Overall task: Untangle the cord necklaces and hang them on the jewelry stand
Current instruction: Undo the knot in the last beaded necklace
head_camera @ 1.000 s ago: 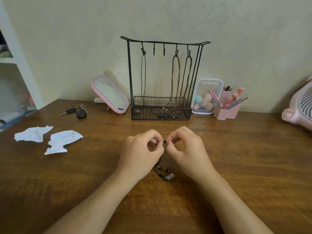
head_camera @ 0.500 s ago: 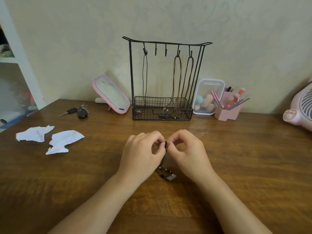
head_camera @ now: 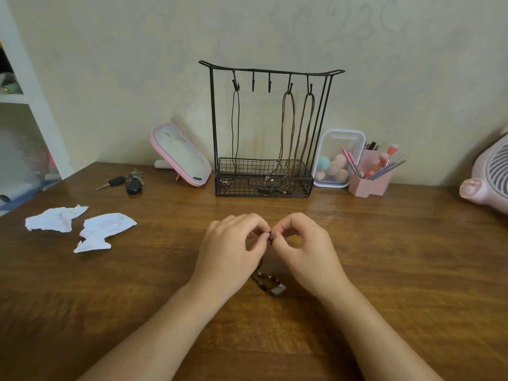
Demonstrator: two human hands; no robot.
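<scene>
Dim, warm, even light; soft shadows, faint tabletop (head_camera: 384,270) sheen, slight blur, wide-angle bending at edges.

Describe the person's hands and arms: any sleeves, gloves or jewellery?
The left hand and right hand are bare: no gloves, and no rings show on the visible fingers. The left forearm and right forearm are uncovered down to the frame edge; no sleeve, watch or bracelet is in view.

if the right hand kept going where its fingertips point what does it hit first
The right hand points its pinched fingertips left, so it would likely meet the left hand straight away; only the cord necklace both pinch lies between them.
</scene>
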